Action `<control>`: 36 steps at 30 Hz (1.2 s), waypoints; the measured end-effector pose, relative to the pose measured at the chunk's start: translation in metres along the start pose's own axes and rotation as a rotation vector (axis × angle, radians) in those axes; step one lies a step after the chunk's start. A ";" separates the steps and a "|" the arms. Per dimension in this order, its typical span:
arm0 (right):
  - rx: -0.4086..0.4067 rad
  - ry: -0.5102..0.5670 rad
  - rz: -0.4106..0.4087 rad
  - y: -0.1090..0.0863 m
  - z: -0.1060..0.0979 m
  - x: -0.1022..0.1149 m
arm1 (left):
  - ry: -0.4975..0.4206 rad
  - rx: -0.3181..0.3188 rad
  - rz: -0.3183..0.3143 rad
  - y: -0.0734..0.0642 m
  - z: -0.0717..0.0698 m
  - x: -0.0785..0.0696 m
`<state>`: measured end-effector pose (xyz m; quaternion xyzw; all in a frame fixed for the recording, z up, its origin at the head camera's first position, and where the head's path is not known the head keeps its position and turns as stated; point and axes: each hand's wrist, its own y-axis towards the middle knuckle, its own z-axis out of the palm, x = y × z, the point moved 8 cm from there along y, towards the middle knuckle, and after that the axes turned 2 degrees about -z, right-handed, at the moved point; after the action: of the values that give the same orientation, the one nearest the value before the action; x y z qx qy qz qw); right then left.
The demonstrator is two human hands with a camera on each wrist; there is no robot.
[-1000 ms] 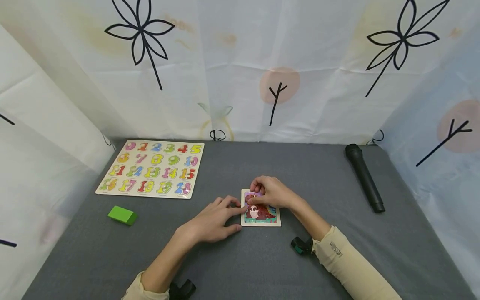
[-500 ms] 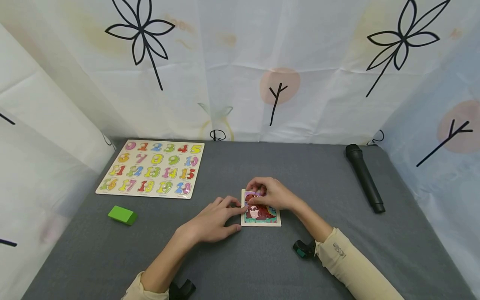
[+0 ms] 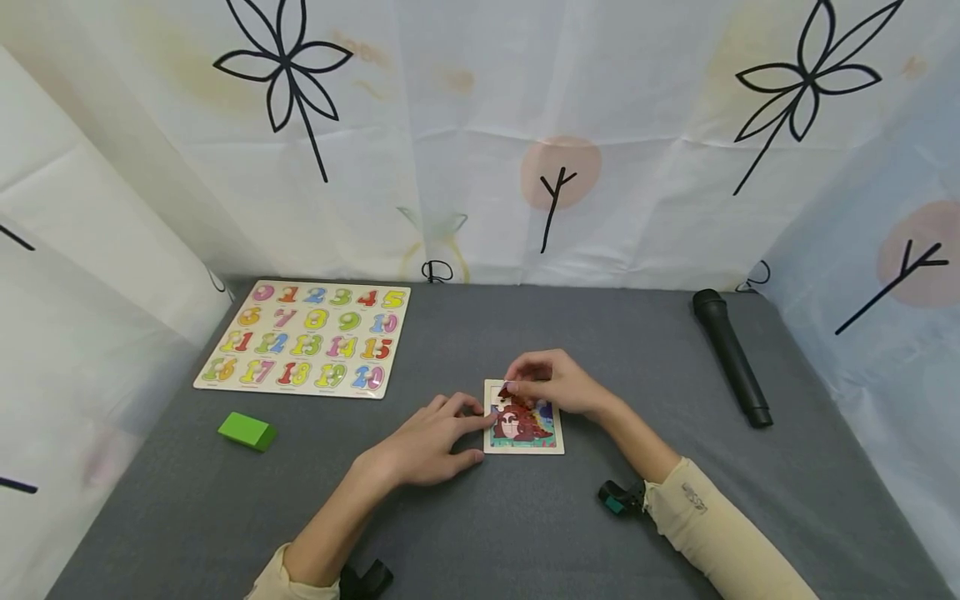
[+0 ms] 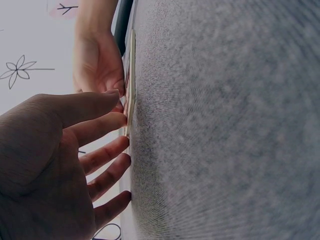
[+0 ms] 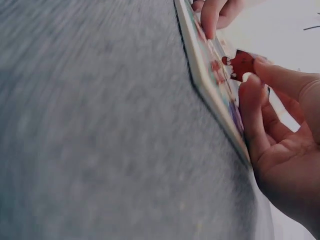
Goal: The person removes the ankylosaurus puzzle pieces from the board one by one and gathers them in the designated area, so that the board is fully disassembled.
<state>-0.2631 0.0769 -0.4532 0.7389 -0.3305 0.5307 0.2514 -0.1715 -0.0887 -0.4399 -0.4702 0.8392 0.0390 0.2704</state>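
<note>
A small jigsaw puzzle with a red dinosaur-like picture lies in a pale wooden tray on the grey table. My right hand pinches a dark red puzzle piece between thumb and fingers, lifted above the tray's top left part, where pale board shows. In the right wrist view the piece stands tilted, apart from the tray. My left hand lies at the tray's left side, fingers spread and fairly straight, the index fingertip touching the puzzle. From the left wrist view the tray appears edge-on beyond the left fingertips.
A number puzzle board lies at the back left. In front of it sits a green block. On the right lies a black microphone. Patterned white cloth walls off the back and sides of the table.
My right hand has lifted a puzzle piece out of the tray's top left and drawn slightly right, leaving bare board there. The left hand stays in place.
</note>
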 end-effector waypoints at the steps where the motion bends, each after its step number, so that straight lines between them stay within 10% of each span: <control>1: -0.010 0.010 0.003 -0.001 -0.002 -0.001 | 0.001 0.001 -0.002 0.000 0.000 0.000; 36: -0.288 -0.132 0.130 -0.059 -0.099 -0.026 | 0.002 -0.015 0.002 -0.002 0.000 -0.001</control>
<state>-0.2849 0.1928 -0.4486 0.7055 -0.4658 0.4433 0.2978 -0.1693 -0.0891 -0.4395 -0.4713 0.8398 0.0449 0.2659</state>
